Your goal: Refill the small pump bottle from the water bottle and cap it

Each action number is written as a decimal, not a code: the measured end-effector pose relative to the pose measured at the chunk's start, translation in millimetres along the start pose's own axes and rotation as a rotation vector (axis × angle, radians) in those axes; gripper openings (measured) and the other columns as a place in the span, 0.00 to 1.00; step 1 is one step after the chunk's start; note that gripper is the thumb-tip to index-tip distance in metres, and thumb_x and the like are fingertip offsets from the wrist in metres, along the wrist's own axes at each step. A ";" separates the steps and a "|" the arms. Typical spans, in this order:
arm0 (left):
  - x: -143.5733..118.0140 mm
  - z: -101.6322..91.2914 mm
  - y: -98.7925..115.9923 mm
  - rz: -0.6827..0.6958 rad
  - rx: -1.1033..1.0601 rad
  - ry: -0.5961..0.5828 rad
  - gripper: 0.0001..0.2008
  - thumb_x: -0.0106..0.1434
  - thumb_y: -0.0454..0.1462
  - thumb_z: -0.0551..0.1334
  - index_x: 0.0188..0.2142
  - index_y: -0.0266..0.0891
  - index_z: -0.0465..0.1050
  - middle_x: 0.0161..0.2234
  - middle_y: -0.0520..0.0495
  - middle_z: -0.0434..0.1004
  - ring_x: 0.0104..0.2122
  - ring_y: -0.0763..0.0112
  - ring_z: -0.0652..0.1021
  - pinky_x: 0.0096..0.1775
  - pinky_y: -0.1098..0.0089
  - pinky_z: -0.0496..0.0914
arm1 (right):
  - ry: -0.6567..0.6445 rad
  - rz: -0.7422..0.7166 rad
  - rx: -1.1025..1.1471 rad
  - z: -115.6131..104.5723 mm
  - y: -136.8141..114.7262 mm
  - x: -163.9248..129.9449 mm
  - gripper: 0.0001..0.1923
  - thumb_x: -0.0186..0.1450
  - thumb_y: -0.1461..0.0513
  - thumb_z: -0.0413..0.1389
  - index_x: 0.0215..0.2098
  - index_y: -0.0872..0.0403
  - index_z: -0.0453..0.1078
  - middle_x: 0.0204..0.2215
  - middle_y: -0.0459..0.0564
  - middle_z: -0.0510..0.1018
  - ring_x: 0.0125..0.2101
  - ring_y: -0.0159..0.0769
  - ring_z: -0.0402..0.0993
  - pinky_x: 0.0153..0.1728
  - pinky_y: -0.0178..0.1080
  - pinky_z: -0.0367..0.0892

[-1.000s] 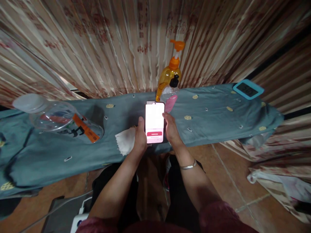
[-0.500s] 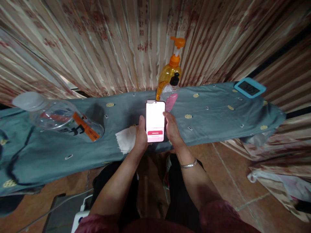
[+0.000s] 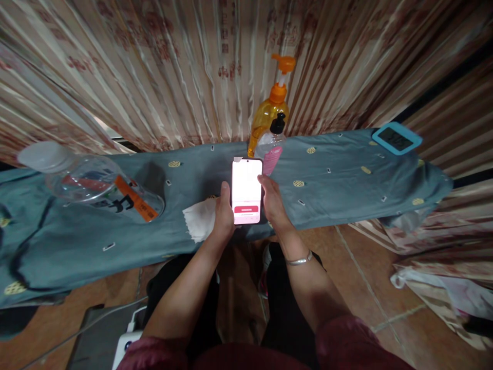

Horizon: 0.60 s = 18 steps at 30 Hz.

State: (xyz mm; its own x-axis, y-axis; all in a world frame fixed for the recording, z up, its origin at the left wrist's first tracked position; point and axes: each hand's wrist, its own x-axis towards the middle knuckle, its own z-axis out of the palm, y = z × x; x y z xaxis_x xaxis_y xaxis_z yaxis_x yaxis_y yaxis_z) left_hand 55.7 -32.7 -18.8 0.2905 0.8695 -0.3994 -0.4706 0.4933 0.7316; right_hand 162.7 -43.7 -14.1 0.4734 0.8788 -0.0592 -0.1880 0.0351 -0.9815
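1. I see a phone [image 3: 247, 191], slim and upright, screen lit pale pink-white with a red bar low down; it is gripped by both side edges above the near rim of the cloth-covered table.

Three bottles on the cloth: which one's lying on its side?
The big clear bottle at left, with the orange label. The orange pump bottle and the small black-pump bottle behind the phone stand upright.
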 end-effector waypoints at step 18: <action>5.0 -1.6 27.4 0.062 -0.080 0.134 0.31 0.70 0.56 0.50 0.51 0.33 0.77 0.38 0.40 0.86 0.41 0.58 0.85 0.45 0.64 0.78 | -0.298 0.059 0.009 1.2 13.0 -8.2 0.17 0.58 0.51 0.56 0.36 0.54 0.75 0.31 0.45 0.80 0.35 0.35 0.76 0.38 0.35 0.69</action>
State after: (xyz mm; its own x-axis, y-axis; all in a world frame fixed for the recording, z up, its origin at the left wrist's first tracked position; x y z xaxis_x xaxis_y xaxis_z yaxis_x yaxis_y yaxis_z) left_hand 42.9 -14.8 -1.7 0.1476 0.8910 -0.4293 -0.5508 0.4346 0.7126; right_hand 155.4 -49.9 -26.2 0.1880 0.9804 -0.0587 -0.2156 -0.0171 -0.9763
